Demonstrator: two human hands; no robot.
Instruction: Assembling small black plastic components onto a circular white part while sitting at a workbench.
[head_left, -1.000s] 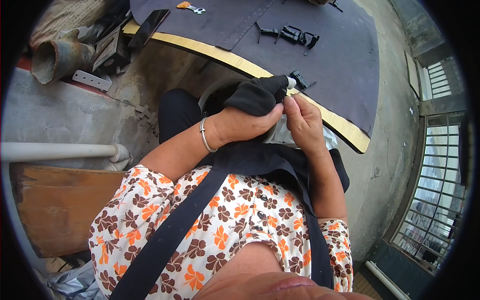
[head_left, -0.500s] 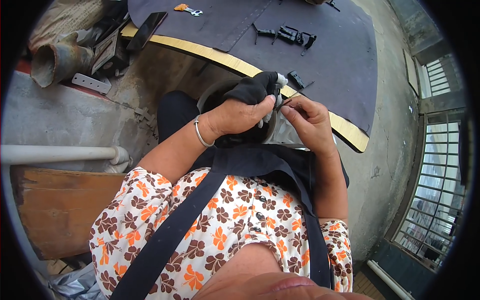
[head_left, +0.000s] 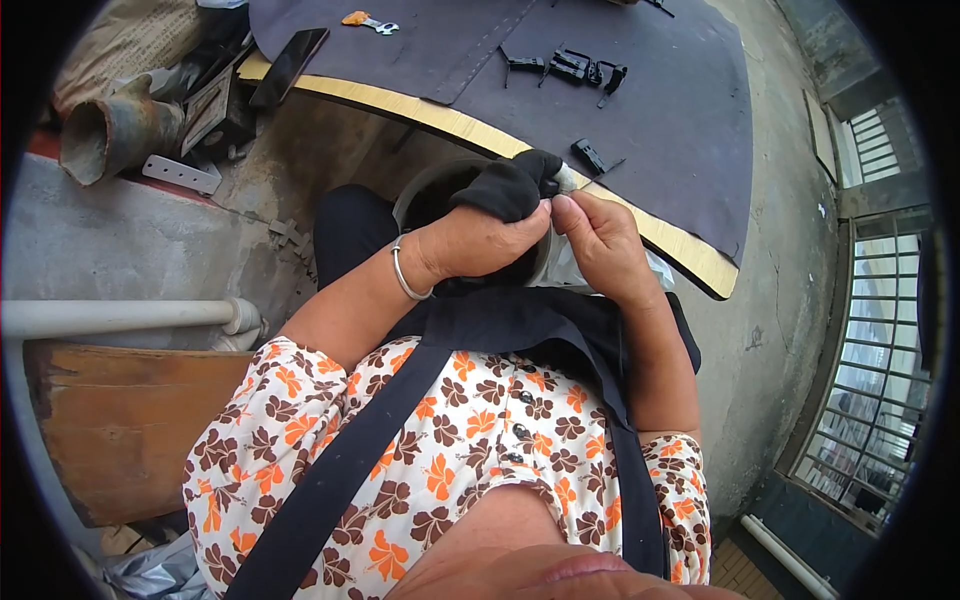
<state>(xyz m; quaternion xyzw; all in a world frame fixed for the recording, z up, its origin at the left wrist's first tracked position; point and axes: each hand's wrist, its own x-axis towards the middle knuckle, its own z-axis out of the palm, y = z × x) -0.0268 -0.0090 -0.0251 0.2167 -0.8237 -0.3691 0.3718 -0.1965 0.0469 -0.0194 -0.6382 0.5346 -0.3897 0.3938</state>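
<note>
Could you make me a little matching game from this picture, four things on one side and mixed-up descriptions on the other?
Things:
1. Black fabric
2. Bangle
3. Wrench-shaped tool
4. Thick pipe

Descriptions:
A. Orange and silver, lying on the dark table cover
B. At the person's left hand
C. White, above a brown board
D. Silver, around the left wrist

Right pairs: 1-B, 2-D, 3-A, 4-C

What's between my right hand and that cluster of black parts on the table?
The head view shows one separate black part on the dark table cover, then the table's pale edge nearer your right hand.
</note>
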